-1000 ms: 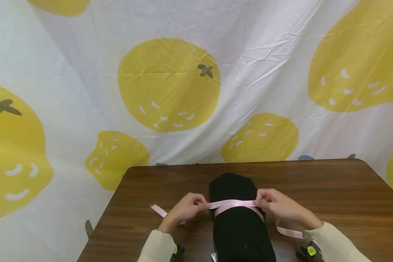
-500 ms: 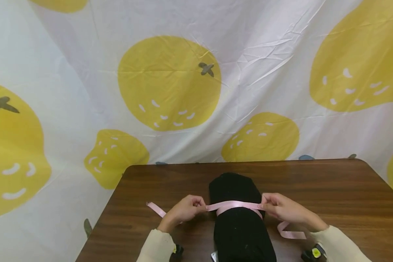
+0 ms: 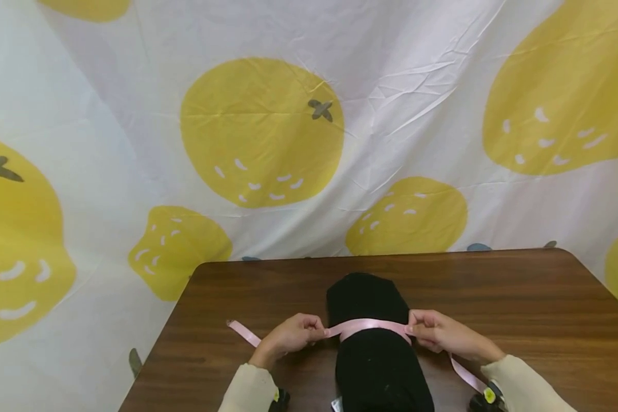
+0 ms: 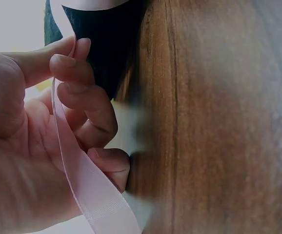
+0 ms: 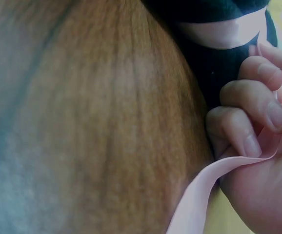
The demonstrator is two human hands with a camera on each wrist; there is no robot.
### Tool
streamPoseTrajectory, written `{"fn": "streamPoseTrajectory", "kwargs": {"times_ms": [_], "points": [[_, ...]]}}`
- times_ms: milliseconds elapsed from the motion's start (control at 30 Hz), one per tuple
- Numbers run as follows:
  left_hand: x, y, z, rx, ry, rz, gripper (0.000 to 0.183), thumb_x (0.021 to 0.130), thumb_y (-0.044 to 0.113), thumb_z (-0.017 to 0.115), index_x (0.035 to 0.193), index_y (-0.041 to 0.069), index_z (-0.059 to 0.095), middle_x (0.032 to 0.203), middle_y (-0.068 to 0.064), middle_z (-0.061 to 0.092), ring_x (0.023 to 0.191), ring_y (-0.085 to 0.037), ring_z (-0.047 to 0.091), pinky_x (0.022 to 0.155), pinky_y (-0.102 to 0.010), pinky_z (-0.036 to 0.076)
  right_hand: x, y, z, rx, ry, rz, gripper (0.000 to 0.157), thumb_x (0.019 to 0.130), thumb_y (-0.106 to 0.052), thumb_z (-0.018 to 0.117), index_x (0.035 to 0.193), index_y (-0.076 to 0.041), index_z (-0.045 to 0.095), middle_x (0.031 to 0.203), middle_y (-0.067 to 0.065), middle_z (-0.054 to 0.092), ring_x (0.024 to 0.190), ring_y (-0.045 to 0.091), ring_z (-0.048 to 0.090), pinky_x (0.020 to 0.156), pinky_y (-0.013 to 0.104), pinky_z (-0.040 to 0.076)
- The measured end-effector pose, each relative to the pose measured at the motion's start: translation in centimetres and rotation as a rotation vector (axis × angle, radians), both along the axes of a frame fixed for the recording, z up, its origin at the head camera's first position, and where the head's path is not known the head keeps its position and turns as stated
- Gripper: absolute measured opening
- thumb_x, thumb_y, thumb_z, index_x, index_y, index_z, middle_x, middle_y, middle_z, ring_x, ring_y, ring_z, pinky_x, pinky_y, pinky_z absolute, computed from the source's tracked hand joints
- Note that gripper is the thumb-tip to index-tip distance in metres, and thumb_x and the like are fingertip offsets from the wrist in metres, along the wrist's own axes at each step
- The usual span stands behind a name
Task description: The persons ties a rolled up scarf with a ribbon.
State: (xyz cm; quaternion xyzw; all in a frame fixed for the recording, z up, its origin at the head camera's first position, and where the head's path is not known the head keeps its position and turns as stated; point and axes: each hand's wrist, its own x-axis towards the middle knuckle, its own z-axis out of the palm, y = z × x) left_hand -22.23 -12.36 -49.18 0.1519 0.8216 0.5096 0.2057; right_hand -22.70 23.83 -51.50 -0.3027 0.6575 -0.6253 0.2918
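Note:
A black cloth bundle (image 3: 381, 366) lies lengthwise on the table, with a pink ribbon (image 3: 368, 324) passing around its middle. At the bundle's left side my left hand (image 3: 293, 336) pinches one length of the ribbon between thumb and index finger. My right hand (image 3: 445, 333) pinches the other length at the right side, fingers curled. Between both hands the ribbon stretches across the bundle's top. In the left wrist view the ribbon's tail (image 4: 99, 197) hangs across the palm. The right wrist view shows the other tail (image 5: 194, 200) trailing below the curled fingers, and the band (image 5: 224, 31) around the bundle.
The brown wooden table (image 3: 520, 297) extends to both sides of the bundle. Behind it hangs a white cloth (image 3: 371, 143) printed with yellow fruit. A small white tag (image 3: 336, 404) sticks out at the bundle's near left edge.
My right hand has shifted slightly right and down, pulling the ribbon between both hands. The right tail has changed from a folded bend to a straighter hang. The left hand has moved slightly down.

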Motion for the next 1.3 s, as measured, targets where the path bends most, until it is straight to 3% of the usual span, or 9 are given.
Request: {"fn": "streamPoseTrajectory", "kwargs": {"times_ms": [333, 500, 733, 833, 1067, 1300], "points": [[-0.2, 0.2, -0.1, -0.011, -0.009, -0.004, 0.022, 0.095, 0.013, 0.064, 0.084, -0.006, 0.062, 0.067, 0.003, 0.049, 0.060, -0.011, 0.042, 0.054, -0.023, 0.031, -0.3, 0.2, -0.9, -0.050, -0.016, 0.009, 0.024, 0.105, -0.007, 0.042, 0.094, 0.013, 0.037, 0.061, 0.003, 0.031, 0.051, 0.011, 0.026, 0.043, 0.036, 0.014], [-0.2, 0.2, 0.1, -0.019, -0.007, 0.006, 0.022, 0.095, 0.015, 0.065, 0.084, -0.004, 0.063, 0.067, 0.003, 0.049, 0.059, -0.011, 0.041, 0.054, -0.024, 0.031, -0.2, 0.2, -0.8, -0.069, -0.020, 0.007, 0.021, 0.105, -0.005, 0.042, 0.093, 0.011, 0.038, 0.061, 0.007, 0.030, 0.049, 0.014, 0.023, 0.042, 0.034, 0.014], [-0.1, 0.4, 0.0, -0.036, -0.016, 0.018, 0.024, 0.094, 0.017, 0.067, 0.085, -0.005, 0.064, 0.066, 0.003, 0.049, 0.060, -0.011, 0.041, 0.054, -0.024, 0.031, 0.0, 0.1, -0.7, -0.082, -0.045, 0.018, 0.020, 0.105, -0.006, 0.042, 0.095, 0.011, 0.038, 0.065, -0.002, 0.038, 0.050, 0.009, 0.027, 0.041, 0.030, 0.016], [0.0, 0.6, 0.0, -0.040, -0.002, 0.018, 0.024, 0.093, 0.017, 0.068, 0.085, -0.005, 0.065, 0.067, 0.003, 0.049, 0.061, -0.012, 0.043, 0.055, -0.024, 0.032, 0.0, 0.1, -0.7, -0.073, -0.032, 0.012, 0.020, 0.105, -0.006, 0.043, 0.095, 0.011, 0.040, 0.064, 0.000, 0.039, 0.049, 0.008, 0.030, 0.040, 0.031, 0.017], [0.2, 1.1, 0.4, -0.049, 0.036, 0.050, 0.021, 0.091, 0.015, 0.070, 0.082, -0.004, 0.068, 0.069, 0.003, 0.051, 0.065, -0.012, 0.046, 0.058, -0.025, 0.035, -0.2, 0.2, -0.7, -0.043, 0.023, 0.001, 0.021, 0.104, -0.006, 0.044, 0.094, 0.012, 0.043, 0.063, 0.025, 0.028, 0.047, 0.006, 0.035, 0.038, 0.033, 0.019], [0.5, 1.4, 0.3, -0.083, 0.118, 0.070, 0.017, 0.090, 0.015, 0.071, 0.080, 0.001, 0.074, 0.073, 0.003, 0.058, 0.070, -0.011, 0.048, 0.062, -0.026, 0.038, -0.1, 0.0, -0.5, -0.030, 0.032, -0.003, 0.019, 0.104, -0.007, 0.045, 0.096, 0.011, 0.047, 0.063, 0.024, 0.031, 0.044, 0.017, 0.030, 0.038, 0.033, 0.023]]}}
